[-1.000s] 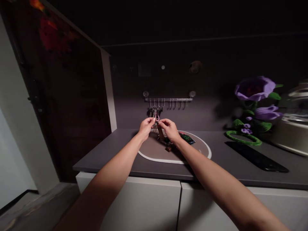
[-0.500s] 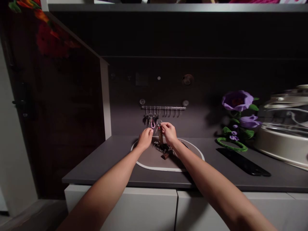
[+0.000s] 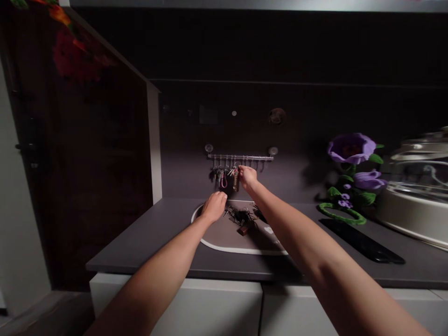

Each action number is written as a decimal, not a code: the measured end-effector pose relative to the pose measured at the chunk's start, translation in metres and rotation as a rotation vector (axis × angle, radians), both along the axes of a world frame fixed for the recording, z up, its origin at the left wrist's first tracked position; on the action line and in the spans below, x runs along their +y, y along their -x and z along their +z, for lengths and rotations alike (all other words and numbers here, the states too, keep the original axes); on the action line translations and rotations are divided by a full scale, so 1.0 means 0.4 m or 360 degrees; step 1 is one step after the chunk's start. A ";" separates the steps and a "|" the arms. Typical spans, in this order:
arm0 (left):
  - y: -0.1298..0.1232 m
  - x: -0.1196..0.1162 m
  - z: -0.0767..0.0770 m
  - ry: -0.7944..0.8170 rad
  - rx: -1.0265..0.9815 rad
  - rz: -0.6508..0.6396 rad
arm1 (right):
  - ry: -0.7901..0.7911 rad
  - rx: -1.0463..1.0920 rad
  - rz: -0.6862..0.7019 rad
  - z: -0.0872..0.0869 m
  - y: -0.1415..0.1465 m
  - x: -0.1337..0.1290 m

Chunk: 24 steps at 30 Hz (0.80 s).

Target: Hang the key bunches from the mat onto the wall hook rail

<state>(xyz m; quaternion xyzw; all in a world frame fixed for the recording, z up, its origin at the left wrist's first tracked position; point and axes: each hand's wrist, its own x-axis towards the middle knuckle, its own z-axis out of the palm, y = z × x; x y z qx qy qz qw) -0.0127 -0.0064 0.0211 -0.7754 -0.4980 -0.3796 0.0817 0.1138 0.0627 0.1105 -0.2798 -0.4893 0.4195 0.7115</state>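
Observation:
My right hand is up at the clear hook rail on the back wall, its fingers pinching a bunch of keys with a ring and a long brownish tag. The ring is level with the hooks; whether it sits on one I cannot tell. Several keys hang at the rail's left part, among them a pink carabiner. Lower down, my left hand hovers over the left part of the oval mat, fingers curled, their tips partly hidden. More keys lie on the mat, with a brown fob.
Purple knitted flowers with a green ring base stand to the right. Before them lies a long black object. A cream appliance with a clear cover is at far right. A shelf overhangs the counter.
My right hand has risen from above the mat to the hooks, carrying the keys with the tag. My left hand has dropped slightly and moved a little right. The view has shifted slightly.

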 end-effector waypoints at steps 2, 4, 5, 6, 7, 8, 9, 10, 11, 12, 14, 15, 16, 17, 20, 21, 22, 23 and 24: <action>0.001 0.003 -0.001 -0.0009 0.0028 0.0009 | 0.0099 0.0107 0.0000 0.010 0.008 0.009; 0.001 0.006 -0.003 -0.0022 0.0050 0.0015 | 0.0188 0.0174 -0.0003 0.017 0.015 0.013; 0.002 0.007 -0.003 -0.0028 0.0057 0.0022 | 0.0219 0.0207 0.0000 0.019 0.018 0.014; 0.002 0.008 -0.004 -0.0030 0.0065 0.0031 | 0.0242 0.0245 0.0008 0.020 0.020 0.015; 0.002 0.008 -0.005 -0.0029 0.0070 0.0041 | 0.0253 0.0279 0.0021 0.020 0.022 0.016; 0.003 0.009 -0.005 -0.0027 0.0077 0.0050 | 0.0258 0.0307 0.0038 0.019 0.022 0.017; 0.003 0.009 -0.006 -0.0024 0.0081 0.0056 | 0.0264 0.0330 0.0053 0.018 0.022 0.019; 0.004 0.010 -0.006 -0.0023 0.0084 0.0057 | 0.0269 0.0347 0.0067 0.015 0.021 0.021; 0.004 0.010 -0.006 -0.0023 0.0086 0.0055 | 0.0276 0.0356 0.0077 0.012 0.020 0.023; 0.004 0.010 -0.007 -0.0023 0.0088 0.0051 | 0.0279 0.0355 0.0082 0.009 0.018 0.025; 0.005 0.010 -0.006 -0.0017 0.0089 0.0048 | 0.0282 0.0332 0.0075 0.001 0.013 0.029; 0.005 0.009 -0.006 -0.0008 0.0087 0.0052 | 0.0277 0.0318 0.0069 -0.002 0.011 0.031; 0.006 0.008 -0.005 0.0005 0.0080 0.0058 | 0.0275 0.0310 0.0061 -0.006 0.009 0.032; 0.006 0.007 -0.004 0.0019 0.0071 0.0064 | 0.0277 0.0315 0.0058 -0.008 0.007 0.032; 0.008 0.003 -0.002 0.0047 0.0046 0.0074 | 0.0311 0.0373 0.0085 -0.015 0.004 0.031; 0.008 0.002 -0.001 0.0053 0.0040 0.0079 | 0.0325 0.0387 0.0097 -0.017 0.005 0.030; 0.008 0.001 0.000 0.0058 0.0040 0.0084 | 0.0336 0.0391 0.0104 -0.019 0.005 0.029; 0.009 0.001 0.000 0.0064 0.0042 0.0091 | 0.0347 0.0392 0.0102 -0.021 0.006 0.028; 0.009 0.000 0.000 0.0071 0.0044 0.0100 | 0.0357 0.0389 0.0094 -0.023 0.007 0.028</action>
